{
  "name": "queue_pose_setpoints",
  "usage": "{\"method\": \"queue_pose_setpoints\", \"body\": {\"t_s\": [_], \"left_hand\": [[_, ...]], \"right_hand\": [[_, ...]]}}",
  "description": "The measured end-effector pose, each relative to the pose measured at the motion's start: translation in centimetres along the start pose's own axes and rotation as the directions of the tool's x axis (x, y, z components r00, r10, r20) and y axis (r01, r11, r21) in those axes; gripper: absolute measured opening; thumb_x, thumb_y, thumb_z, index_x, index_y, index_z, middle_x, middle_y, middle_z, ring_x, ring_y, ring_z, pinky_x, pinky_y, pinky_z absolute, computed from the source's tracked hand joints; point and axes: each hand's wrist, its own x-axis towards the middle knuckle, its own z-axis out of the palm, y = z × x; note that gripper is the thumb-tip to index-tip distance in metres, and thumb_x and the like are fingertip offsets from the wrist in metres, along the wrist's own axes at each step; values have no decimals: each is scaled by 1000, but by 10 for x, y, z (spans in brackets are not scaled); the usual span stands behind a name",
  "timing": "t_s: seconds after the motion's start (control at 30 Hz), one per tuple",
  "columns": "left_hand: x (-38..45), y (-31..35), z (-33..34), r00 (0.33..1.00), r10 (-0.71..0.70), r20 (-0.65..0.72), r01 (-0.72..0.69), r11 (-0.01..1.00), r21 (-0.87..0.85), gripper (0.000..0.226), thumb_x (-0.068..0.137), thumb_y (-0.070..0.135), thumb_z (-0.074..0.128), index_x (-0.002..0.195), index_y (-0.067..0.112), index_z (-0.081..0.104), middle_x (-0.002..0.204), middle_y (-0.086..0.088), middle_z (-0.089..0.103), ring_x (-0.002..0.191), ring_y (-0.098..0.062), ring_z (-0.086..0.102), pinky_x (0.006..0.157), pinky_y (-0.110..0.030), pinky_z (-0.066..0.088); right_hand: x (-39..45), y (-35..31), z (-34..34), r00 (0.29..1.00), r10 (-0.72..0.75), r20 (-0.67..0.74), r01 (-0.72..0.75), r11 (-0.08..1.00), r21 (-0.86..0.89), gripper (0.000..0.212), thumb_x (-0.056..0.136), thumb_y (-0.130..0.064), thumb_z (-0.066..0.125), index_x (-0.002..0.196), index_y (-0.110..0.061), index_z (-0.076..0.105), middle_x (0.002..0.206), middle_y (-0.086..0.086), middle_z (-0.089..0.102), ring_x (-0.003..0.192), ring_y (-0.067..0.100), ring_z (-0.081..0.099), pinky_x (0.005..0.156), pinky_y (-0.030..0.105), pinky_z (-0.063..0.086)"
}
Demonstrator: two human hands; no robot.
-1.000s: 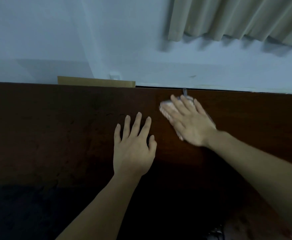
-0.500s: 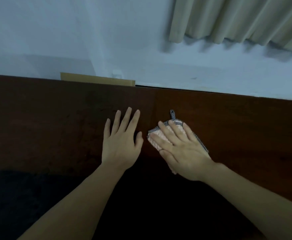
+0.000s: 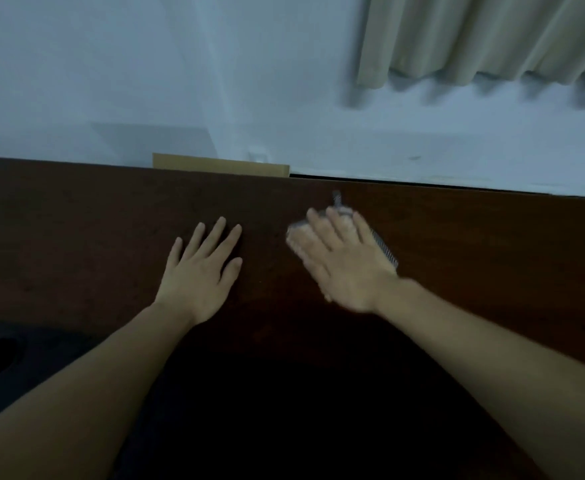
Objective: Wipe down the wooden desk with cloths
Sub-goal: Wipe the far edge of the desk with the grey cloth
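The right hand (image 3: 344,261) lies flat, fingers straight, pressing a small cloth (image 3: 341,216) onto the dark wooden desk (image 3: 492,254) near its back edge. The cloth is pale with a checked border and a little loop (image 3: 336,197) pointing toward the wall (image 3: 145,81). The left hand (image 3: 201,271) rests just beside it on the bare wood, fingers spread and holding nothing. The right hand looks blurred, so it is probably mid-stroke.

The main risk, as I judge it, is the cloth slipping out from under the flat palm, since nothing grips it; a quick push toward the back could send it over the edge into the dark gap (image 3: 353,177) between desk and wall. Only 1 cloth is in view, though the task speaks of cloths. The dim light may also hide missed patches.

As for containers, the flat brown edge of what may be a cardboard box (image 3: 220,165) shows behind the desk; its contents are hidden. A beige curtain (image 3: 492,36) hangs above on the right.
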Motion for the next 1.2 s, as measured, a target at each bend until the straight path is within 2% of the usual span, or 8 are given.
{"method": "queue_pose_setpoints", "body": {"t_s": [0.1, 0.23, 0.3, 0.4, 0.5, 0.6, 0.83, 1.2], "left_hand": [[-3, -2, 11, 998, 2, -56, -1, 1000, 21, 60, 101, 60, 0, 159, 43, -8, 167, 15, -17, 153, -13, -19, 125, -42, -9], [-3, -1, 14, 994, -11, -108, 14, 1000, 23, 60, 101, 59, 2, 159, 44, -5, 166, 17, -16, 153, -11, -18, 125, -40, -9], [-3, -3, 14, 994, -12, -108, 13, 1000, 11, 58, 103, 57, 6, 159, 44, -4, 166, 17, -16, 153, -10, -19, 125, -40, -9], [-4, -4, 15, 990, 17, -140, -19, 1000, -13, 60, 102, 60, 5, 160, 44, 0, 167, 17, -12, 154, -10, -17, 126, -40, -9], [-4, -3, 15, 990, 12, -138, -15, 1000, -16, 59, 103, 56, 11, 160, 43, 1, 167, 17, -11, 154, -10, -16, 126, -40, -9], [-3, -4, 13, 991, 23, -136, -28, 999, -37, 58, 104, 55, 13, 160, 43, 2, 167, 16, -10, 154, -11, -16, 126, -41, -9], [-2, -4, 17, 983, 28, -179, -36, 998, -45, 59, 104, 51, 18, 161, 41, 6, 169, 12, -3, 156, -14, -9, 126, -43, -5], [-3, -4, 15, 987, 47, -154, -57, 997, -57, 60, 104, 51, 17, 161, 39, 6, 170, 9, -5, 156, -18, -11, 125, -47, -6]], "right_hand": [[-49, -28, 9, 985, -170, 8, 169, 983, 75, 57, 101, -50, 0, 156, -41, -17, 165, -2, -27, 150, 26, -30, 120, 55, -17], [-42, -23, 8, 976, -213, 36, 211, 976, 61, 60, 97, -52, -9, 156, -45, -15, 164, -6, -29, 150, 22, -31, 120, 53, -19], [-11, -12, 2, 990, -139, -10, 140, 990, 30, 70, 87, -53, -17, 157, -44, -15, 166, -4, -25, 152, 24, -26, 121, 53, -16], [45, 6, -6, 997, 41, -66, -40, 999, 19, 58, 103, -49, 1, 159, -41, -11, 169, -2, -20, 154, 26, -20, 122, 54, -13], [70, 6, -12, 988, 122, -94, -111, 988, 112, 56, 108, -46, 11, 160, -40, -5, 170, -1, -15, 155, 25, -16, 122, 55, -11], [51, -13, -8, 988, 119, -95, -110, 989, 98, 57, 107, -47, 9, 160, -38, -8, 169, -1, -17, 154, 27, -18, 122, 55, -13], [-38, -66, 11, 998, -53, -18, 54, 995, 88, 61, 97, -53, -7, 157, -44, -14, 167, -4, -23, 153, 24, -24, 120, 52, -17], [79, -35, -15, 962, 264, -72, -250, 956, 155, 56, 108, -46, 12, 160, -41, -7, 170, -3, -14, 155, 25, -17, 122, 55, -12]]}}
